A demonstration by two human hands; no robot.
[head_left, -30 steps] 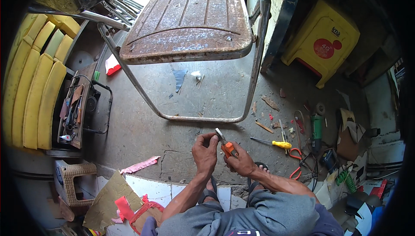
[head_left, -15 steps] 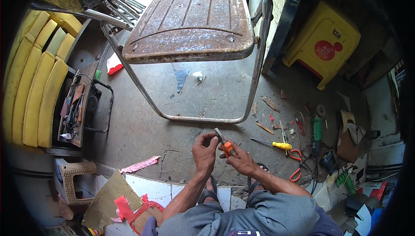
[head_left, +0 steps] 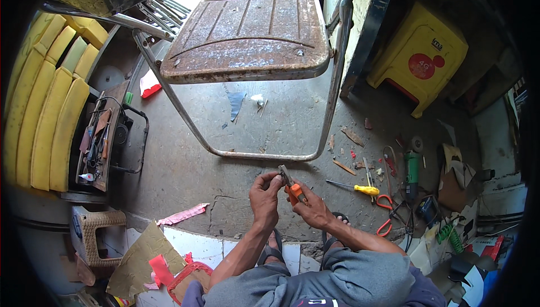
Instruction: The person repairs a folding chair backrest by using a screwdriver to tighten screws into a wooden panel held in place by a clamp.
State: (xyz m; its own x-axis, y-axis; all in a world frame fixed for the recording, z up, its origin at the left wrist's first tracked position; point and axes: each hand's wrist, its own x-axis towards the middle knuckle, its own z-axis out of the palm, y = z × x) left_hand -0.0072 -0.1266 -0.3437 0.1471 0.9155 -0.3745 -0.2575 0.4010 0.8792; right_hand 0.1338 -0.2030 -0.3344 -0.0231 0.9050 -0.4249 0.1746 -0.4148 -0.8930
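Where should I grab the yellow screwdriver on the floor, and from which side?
Best by its thick yellow handle, probably from above and the near side: the screwdriver lies flat, its slim shaft pointing left. A thin metal rod comes close to the handle from the far side, and orange handles lie by its right end, so the near side looks clearer.

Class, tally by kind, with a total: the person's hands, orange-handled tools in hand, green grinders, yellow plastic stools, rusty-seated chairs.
Hands: 2 (left hand, right hand)
Orange-handled tool: 1
Green grinder: 1
Yellow plastic stool: 1
Rusty-seated chair: 1
Total: 6
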